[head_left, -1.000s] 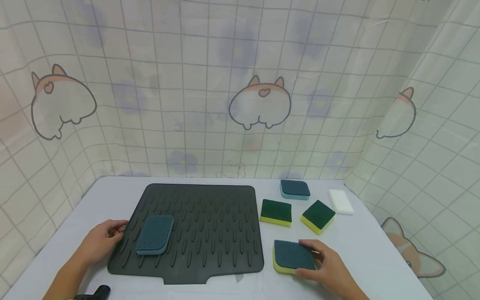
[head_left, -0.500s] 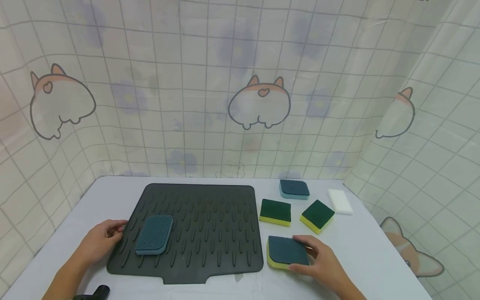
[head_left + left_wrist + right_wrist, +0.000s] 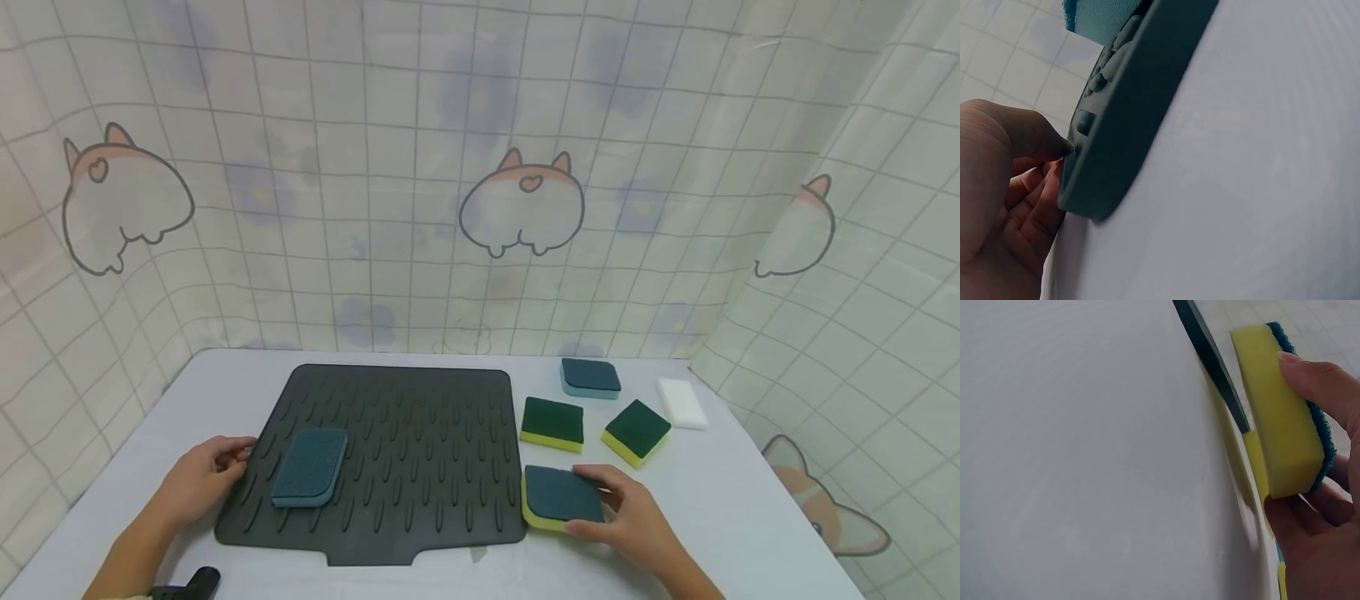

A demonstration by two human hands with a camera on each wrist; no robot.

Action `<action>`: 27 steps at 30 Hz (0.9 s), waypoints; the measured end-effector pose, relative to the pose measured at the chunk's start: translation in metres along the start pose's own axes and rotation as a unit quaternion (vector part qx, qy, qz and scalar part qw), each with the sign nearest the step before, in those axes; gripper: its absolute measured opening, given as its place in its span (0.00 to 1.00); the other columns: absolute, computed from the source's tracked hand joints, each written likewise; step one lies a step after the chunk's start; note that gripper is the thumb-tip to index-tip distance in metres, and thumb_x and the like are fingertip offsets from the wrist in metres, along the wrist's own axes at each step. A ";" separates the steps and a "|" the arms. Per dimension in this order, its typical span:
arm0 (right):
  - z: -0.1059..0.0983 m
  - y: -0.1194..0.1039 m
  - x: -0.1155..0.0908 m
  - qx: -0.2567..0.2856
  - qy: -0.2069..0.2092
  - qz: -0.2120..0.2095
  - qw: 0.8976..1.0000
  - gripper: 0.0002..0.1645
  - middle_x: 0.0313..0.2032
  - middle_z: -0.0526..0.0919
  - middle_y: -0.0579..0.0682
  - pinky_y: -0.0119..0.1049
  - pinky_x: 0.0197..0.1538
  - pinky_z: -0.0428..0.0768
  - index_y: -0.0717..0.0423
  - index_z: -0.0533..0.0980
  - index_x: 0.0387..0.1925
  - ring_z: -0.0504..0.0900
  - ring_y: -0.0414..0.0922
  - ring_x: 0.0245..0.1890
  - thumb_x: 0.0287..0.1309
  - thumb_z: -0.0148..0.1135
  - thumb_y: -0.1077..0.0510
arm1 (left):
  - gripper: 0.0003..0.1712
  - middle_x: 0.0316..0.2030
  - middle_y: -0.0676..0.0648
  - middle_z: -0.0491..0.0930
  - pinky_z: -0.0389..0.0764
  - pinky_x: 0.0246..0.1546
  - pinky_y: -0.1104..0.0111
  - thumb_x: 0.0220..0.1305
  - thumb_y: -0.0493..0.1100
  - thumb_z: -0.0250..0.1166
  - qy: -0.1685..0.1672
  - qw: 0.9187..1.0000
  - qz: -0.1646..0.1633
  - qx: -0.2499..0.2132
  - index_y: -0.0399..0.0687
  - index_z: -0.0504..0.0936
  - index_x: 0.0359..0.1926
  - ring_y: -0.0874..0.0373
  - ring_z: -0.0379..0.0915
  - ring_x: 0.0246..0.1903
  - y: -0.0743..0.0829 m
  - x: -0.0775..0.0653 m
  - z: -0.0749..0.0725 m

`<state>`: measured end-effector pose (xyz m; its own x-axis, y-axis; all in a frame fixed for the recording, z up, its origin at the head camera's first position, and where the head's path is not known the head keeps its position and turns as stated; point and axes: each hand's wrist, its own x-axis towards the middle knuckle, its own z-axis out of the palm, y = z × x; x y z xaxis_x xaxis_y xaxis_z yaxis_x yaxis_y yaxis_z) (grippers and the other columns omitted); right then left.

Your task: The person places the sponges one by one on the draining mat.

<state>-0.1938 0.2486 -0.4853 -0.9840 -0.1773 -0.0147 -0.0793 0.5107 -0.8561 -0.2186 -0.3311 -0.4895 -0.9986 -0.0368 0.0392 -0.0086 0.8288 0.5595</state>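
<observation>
My right hand [image 3: 633, 525] grips a yellow sponge with a dark blue-green scouring top [image 3: 562, 493], thumb on the near side and fingers on the far side. In the right wrist view the sponge [image 3: 1282, 419] appears raised off the table. In the head view it is beside the right edge of a dark ribbed rubber mat [image 3: 420, 450]. At the mat's left edge, my left hand [image 3: 201, 479] pinches the rim, its thumb [image 3: 1041, 134] on top in the left wrist view. A blue sponge [image 3: 310, 468] lies on the left part of the mat.
Two green-topped yellow sponges [image 3: 552, 423] [image 3: 636, 432] lie right of the mat. Behind them are a blue sponge [image 3: 590, 377] and a white block [image 3: 682, 403]. A patterned curtain [image 3: 412, 208] encloses the white table [image 3: 735, 517] at the back and sides.
My right hand has carried the yellow sponge left and slightly away from me, up to the mat's right edge. The left hand has stayed at the mat's left edge.
</observation>
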 end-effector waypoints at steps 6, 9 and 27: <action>0.005 -0.003 0.004 0.017 -0.006 -0.018 1.000 0.45 0.57 0.75 0.43 0.34 0.55 0.75 0.45 0.73 0.57 0.73 0.44 0.58 0.32 0.79 0.45 | 0.22 0.39 0.43 0.77 0.71 0.32 0.64 0.62 0.38 0.58 0.002 1.000 -0.001 -0.001 0.34 0.74 0.57 0.54 0.70 0.35 0.002 -0.001 0.000; 0.008 -0.005 0.007 0.007 -0.007 -0.027 1.000 0.46 0.57 0.75 0.42 0.33 0.55 0.75 0.45 0.72 0.58 0.73 0.44 0.57 0.32 0.78 0.43 | 0.22 0.39 0.44 0.77 0.70 0.33 0.64 0.61 0.38 0.58 0.002 1.000 -0.002 0.000 0.34 0.73 0.57 0.54 0.70 0.36 0.001 -0.001 0.000; 0.031 -0.021 0.025 -0.006 -0.040 -0.061 0.997 0.46 0.57 0.74 0.40 0.33 0.55 0.75 0.45 0.72 0.59 0.72 0.45 0.57 0.33 0.77 0.41 | 0.23 0.40 0.43 0.76 0.71 0.33 0.65 0.62 0.39 0.58 -0.004 1.000 -0.001 -0.002 0.35 0.73 0.58 0.55 0.69 0.36 -0.004 0.001 0.000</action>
<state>-0.2117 0.2072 -0.4832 -0.9513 -0.3046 0.0477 -0.1996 0.4906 -0.8482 -0.2200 -0.3345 -0.4921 -0.9989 -0.0333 0.0319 -0.0095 0.8265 0.5629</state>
